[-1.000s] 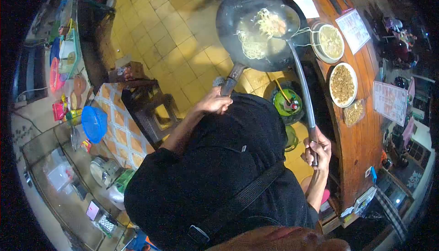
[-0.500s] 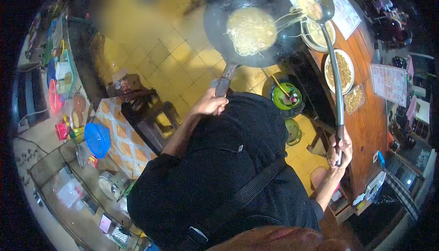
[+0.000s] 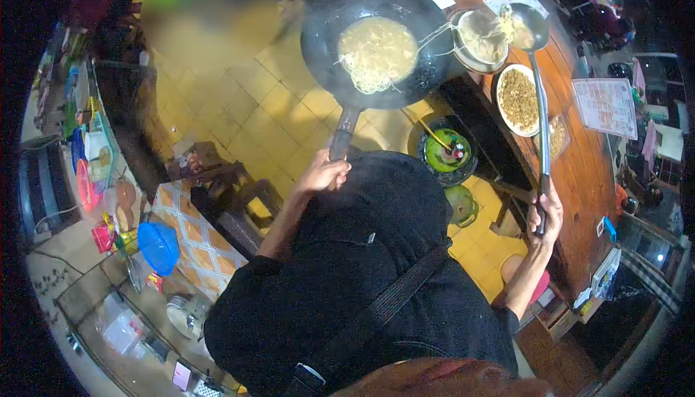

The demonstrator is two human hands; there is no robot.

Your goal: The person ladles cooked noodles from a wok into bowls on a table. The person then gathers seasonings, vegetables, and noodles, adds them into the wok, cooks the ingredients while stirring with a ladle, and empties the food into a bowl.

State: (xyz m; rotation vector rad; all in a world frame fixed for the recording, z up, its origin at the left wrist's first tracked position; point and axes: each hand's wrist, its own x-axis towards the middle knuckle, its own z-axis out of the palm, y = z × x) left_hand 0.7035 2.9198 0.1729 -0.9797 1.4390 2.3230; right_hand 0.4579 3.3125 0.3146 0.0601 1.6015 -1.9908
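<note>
My left hand (image 3: 326, 171) is closed around the handle of a black wok (image 3: 322, 31), held above the floor at the table's edge. Noodles in pale broth (image 3: 380, 46) lie in the wok, with steam rising. My right hand (image 3: 547, 212) grips the dark end of a long metal ladle (image 3: 540, 104). The ladle's bowl, with noodles in it, is at the right rim of a serving bowl (image 3: 470, 53) on the table. Noodle strands stretch from the wok across to the serving bowl. Closer to me stands an oval plate of brown crumbly food (image 3: 519, 100).
The wooden table (image 3: 579, 201) runs along my right, bearing printed sheets (image 3: 607, 107) and a clear bag of brown bits (image 3: 557, 138). Below the wok, a green gas cylinder (image 3: 445, 152) with a hose stands on yellow tiles. A blue basket (image 3: 158, 247) is at left.
The ladle has passed from the serving bowl's far side to its right side and lower. The serving bowl shows more fully, with noodles draped over it. The wok appears slightly further left.
</note>
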